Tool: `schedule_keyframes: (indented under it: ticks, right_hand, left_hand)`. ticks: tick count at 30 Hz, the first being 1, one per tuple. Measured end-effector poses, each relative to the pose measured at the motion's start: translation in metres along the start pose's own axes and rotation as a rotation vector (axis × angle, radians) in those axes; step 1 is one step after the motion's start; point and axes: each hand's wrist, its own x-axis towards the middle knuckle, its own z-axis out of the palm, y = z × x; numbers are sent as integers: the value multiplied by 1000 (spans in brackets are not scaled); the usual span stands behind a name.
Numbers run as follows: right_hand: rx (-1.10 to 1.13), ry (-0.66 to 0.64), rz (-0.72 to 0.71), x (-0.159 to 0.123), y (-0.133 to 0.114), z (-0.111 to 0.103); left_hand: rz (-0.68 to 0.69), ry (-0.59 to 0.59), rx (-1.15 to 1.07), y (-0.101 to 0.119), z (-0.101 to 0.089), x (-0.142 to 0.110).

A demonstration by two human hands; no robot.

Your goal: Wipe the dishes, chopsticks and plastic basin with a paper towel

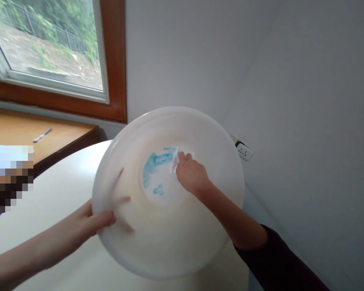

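Observation:
A large round white plastic basin (176, 238), slightly see-through, is tilted so that its inside faces me. My left hand (98, 218) grips its left rim, thumb on the inside; the other fingers show dimly through the wall. On the basin's round bottom is a blue printed pattern (159, 163), partly covered on its right side. My right hand (191, 171) is closed on a crumpled white tissue (175, 161) and presses it against the bottom, at the right end of the blue print.
Beneath the basin is a white round table (63, 194). A wooden desk (69, 129) at the left bears a pen (43, 135). A power socket (245, 150) is on the wall to the right, and a wood-framed window (113, 60) is at the upper left.

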Motion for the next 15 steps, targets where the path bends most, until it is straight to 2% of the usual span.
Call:
schedule_keyframes:
  ticks: [3,5,9,12,15]
  right_hand:
    - [-39,-183,67,-19,1,0]
    - [-51,-284,57,-33,-4,0]
    - [-33,-444,-149,-59,-25,6]
    - [45,-397,-403,-65,-43,12]
    - [89,-161,-569,-56,-59,10]
  left_hand:
    - [9,-15,-65,3,4,-1]
    - [11,-17,-96,5,7,-2]
    - [-7,-32,-92,6,10,-2]
    - [27,-50,-68,6,11,0]
    - [45,-79,2,5,12,1]
